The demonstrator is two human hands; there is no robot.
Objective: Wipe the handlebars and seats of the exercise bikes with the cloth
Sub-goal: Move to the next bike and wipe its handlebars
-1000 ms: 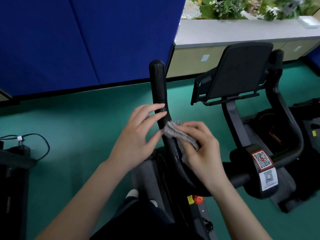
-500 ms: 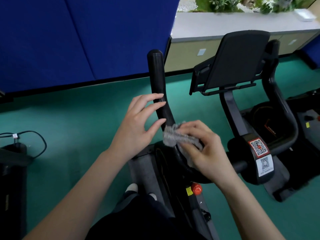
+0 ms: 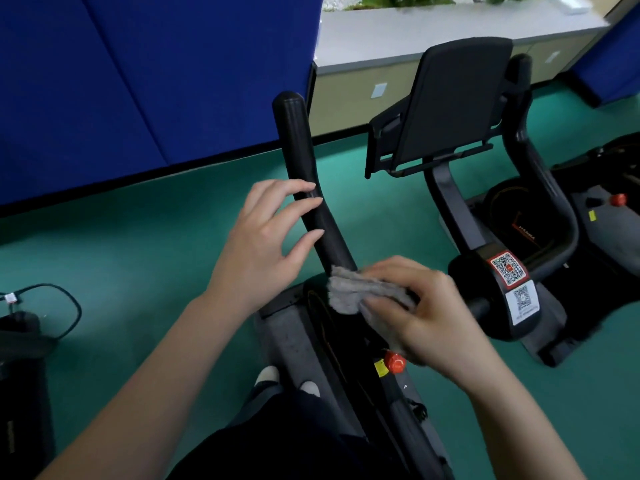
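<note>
Filling most of the view, a green floor (image 3: 138,258) runs back to a blue partition (image 3: 138,81) and a pale counter (image 3: 415,26); a black bike (image 3: 298,341) stands on it directly below the camera; its dark panel (image 3: 450,98) tilts up at upper right, between the two upright ends of the handlebar (image 3: 298,143).

Both bare forearms reach in from the bottom edge and converge on the near, left-hand bar; the left arm comes up from the lower left corner, the right from the lower right.

The left hand (image 3: 263,244) is held palm-down and spread, fingers nearly straight and pointing right; the tips of two fingers lie over the bar at its middle and the thumb tip sits just beside it lower down; it holds nothing, and whether the tips actually press the bar I cannot tell.

The right hand (image 3: 426,313) is lower, at the bar's bend, knuckles up, slightly blurred; its fingers curl over and grip the grey cloth (image 3: 356,292), which is bunched against the bar there, one loose end sticking out to the left toward the other hand.

A white and red label (image 3: 509,273) with square codes sits on the hub just right of that hand; a small red knob (image 3: 394,362) shows just below the wrist.
</note>
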